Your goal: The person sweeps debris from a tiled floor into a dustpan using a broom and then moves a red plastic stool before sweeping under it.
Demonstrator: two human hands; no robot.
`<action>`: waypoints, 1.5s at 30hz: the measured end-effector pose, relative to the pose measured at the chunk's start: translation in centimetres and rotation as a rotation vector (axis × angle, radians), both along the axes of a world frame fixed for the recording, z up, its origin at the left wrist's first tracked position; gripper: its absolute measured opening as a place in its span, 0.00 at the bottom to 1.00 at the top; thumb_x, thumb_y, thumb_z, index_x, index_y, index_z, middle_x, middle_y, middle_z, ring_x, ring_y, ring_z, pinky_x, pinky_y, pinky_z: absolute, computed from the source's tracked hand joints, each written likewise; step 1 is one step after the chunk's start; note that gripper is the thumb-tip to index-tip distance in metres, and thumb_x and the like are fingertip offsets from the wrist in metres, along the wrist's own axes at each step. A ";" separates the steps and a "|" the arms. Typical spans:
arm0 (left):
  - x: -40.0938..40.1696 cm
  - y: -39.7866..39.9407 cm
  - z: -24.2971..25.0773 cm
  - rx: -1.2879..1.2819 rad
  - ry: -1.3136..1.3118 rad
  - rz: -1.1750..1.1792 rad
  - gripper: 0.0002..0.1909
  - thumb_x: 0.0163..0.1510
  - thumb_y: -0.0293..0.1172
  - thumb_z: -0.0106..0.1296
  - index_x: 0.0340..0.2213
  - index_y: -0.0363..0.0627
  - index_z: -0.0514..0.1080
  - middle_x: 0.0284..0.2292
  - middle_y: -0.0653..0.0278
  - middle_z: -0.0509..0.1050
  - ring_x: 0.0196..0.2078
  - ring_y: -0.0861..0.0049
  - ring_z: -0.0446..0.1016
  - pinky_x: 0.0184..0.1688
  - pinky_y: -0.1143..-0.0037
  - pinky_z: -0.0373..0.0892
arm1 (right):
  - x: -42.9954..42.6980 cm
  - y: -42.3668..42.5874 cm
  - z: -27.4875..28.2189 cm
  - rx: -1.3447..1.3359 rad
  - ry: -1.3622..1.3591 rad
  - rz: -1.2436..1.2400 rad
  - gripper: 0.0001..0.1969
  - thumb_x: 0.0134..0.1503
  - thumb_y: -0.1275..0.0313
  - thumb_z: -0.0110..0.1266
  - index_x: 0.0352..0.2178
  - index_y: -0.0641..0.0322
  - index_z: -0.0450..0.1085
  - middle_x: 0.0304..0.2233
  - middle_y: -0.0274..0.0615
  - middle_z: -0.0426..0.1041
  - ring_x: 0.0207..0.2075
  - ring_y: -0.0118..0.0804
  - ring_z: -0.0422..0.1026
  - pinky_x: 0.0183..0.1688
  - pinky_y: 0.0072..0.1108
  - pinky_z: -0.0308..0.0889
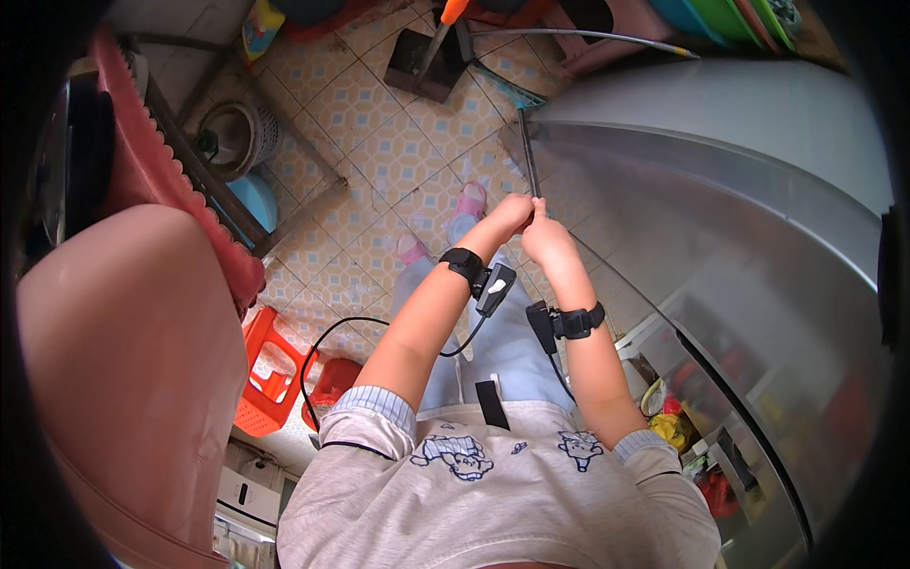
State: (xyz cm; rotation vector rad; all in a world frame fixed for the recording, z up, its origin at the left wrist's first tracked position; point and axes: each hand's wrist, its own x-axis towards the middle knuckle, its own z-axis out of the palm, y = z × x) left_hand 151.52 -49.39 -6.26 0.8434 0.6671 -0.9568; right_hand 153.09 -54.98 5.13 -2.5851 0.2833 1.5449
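Both my hands grip the dark pole of a broom (530, 153), close together at its upper part. My left hand (513, 215) is closed around the pole, and my right hand (546, 233) is closed on it just beside and nearer to me. The teal broom head (517, 92) lies at the far end of the pole, over the tiled floor (370, 142). Beyond it stands a black dustpan (416, 65) with an orange-tipped handle (453, 11). The broom's bristles are hard to make out.
A large grey glossy cabinet or appliance (640, 206) stands close on the right. On the left are a table with a pink scalloped cover (153, 142), a pink chair back (142, 320), a plastic basket (264, 135) and an orange stool (259, 405). Pink shoes (470, 199) rest on the tiles.
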 end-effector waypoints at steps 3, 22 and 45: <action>-1.0 0.5 0.9 -0.096 0.022 0.064 0.09 0.50 0.30 0.35 0.20 0.41 0.63 0.18 0.68 0.64 0.19 0.83 0.61 0.22 0.80 0.58 | -0.5 0.4 0.9 -0.024 -0.009 0.085 0.28 0.47 0.71 0.30 0.50 0.63 0.36 0.30 0.55 0.66 0.33 0.48 0.67 0.35 0.30 0.61; -16.2 2.4 2.7 -0.288 0.341 0.280 0.03 0.50 0.29 0.36 0.24 0.46 0.58 0.22 0.67 0.63 0.25 0.77 0.65 0.28 0.77 0.64 | -16.7 1.8 0.8 0.038 -0.017 0.188 0.30 0.46 0.73 0.33 0.50 0.68 0.34 0.27 0.54 0.68 0.27 0.47 0.68 0.27 0.31 0.64; -28.5 -1.4 0.7 0.103 0.087 -0.079 0.15 0.52 0.34 0.32 0.43 0.52 0.55 0.20 0.74 0.60 0.20 0.85 0.59 0.22 0.82 0.60 | -32.5 -5.3 -4.2 0.383 -0.207 -0.411 0.25 0.48 0.69 0.37 0.50 0.50 0.45 0.32 0.55 0.66 0.28 0.44 0.68 0.30 0.27 0.62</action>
